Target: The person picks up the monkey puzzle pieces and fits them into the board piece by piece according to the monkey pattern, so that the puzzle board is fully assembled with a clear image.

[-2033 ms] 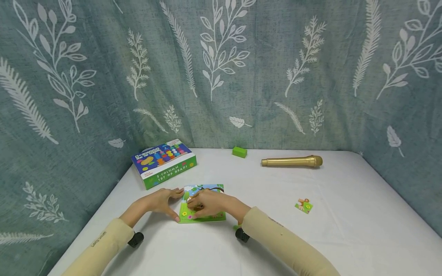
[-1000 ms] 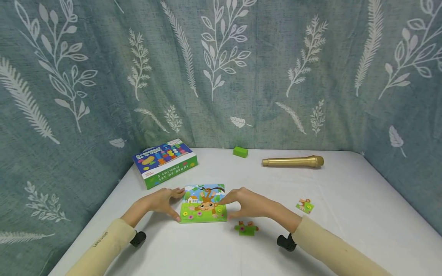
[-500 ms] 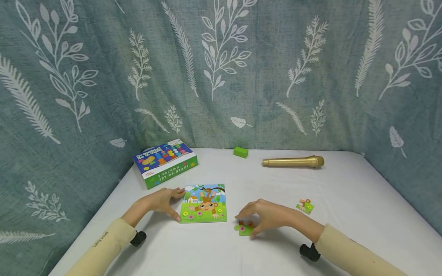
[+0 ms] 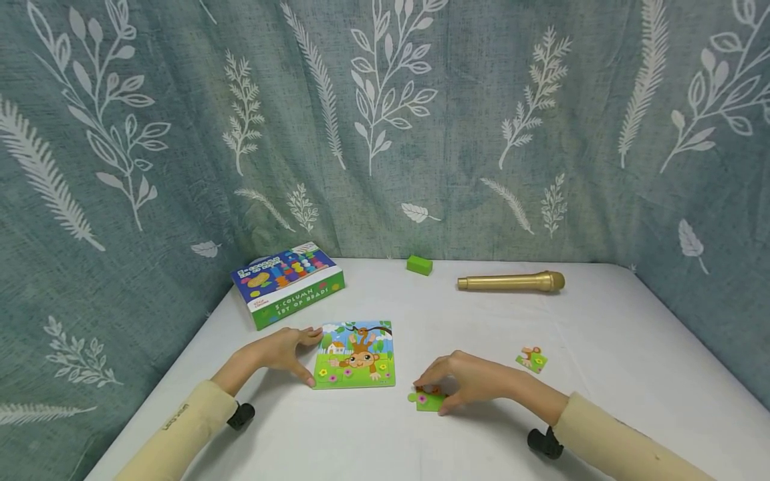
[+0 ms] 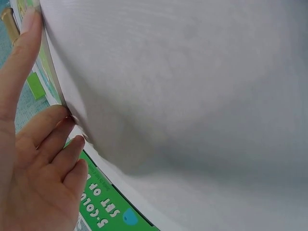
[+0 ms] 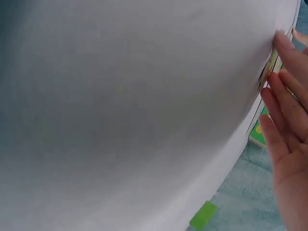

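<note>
A square jigsaw puzzle (image 4: 355, 364) with a hanging monkey picture lies flat on the table. My left hand (image 4: 283, 349) rests at its left edge, thumb by the near corner and fingertips by the far one. The left wrist view shows those fingers (image 5: 50, 139) extended along the puzzle's side. To the right of the puzzle, a loose green puzzle piece (image 4: 426, 401) with a pink flower is on the tabletop. My right hand (image 4: 472, 377) pinches it between thumb and fingers, covering its upper part. Another puzzle piece (image 4: 531, 359) lies farther right, apart from both hands.
A blue and green bead-set box (image 4: 289, 284) stands at the back left, just beyond my left hand. Along the back are a small green block (image 4: 419, 265) and a gold microphone (image 4: 511, 282). Behind the white table (image 4: 337, 441) hangs a leaf-patterned curtain (image 4: 451, 133).
My right hand has left the puzzle, moved right and down to the loose flower piece, and closed its fingers on it. The left hand has stayed at the puzzle's edge.
</note>
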`<state>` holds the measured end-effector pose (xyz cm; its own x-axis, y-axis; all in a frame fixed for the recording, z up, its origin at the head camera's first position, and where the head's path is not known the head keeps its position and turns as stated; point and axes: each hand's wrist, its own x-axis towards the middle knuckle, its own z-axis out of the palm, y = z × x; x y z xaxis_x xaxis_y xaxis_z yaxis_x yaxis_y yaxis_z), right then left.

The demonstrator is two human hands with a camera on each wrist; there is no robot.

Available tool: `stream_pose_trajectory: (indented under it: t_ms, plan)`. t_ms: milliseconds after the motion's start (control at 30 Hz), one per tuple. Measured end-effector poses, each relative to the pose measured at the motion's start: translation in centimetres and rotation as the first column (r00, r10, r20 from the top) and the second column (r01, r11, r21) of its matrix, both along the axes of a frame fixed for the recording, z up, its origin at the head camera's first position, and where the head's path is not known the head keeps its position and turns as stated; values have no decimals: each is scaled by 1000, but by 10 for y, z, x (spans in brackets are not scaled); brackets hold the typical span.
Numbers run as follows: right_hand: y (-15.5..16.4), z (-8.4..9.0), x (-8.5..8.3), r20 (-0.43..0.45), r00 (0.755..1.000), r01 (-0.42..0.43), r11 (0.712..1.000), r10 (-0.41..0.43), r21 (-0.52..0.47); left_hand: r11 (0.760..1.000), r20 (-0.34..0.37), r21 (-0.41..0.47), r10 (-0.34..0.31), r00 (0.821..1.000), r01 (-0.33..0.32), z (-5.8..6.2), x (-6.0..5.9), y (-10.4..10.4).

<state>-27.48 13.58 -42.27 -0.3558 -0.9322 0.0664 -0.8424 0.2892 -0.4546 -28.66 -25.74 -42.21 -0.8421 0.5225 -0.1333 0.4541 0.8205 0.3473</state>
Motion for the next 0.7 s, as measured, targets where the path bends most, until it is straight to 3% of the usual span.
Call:
stream_pose_trajectory:
  t_ms: [300, 700]
  plan:
    - [-3, -2, 4, 9, 999, 31, 999, -31, -25, 1000, 0, 4, -8, 1000, 8, -1, 0, 0]
    - [1, 1, 8, -62, 982, 177, 984, -178, -26, 1000, 4, 8, 7, 1000, -7, 0, 0, 0]
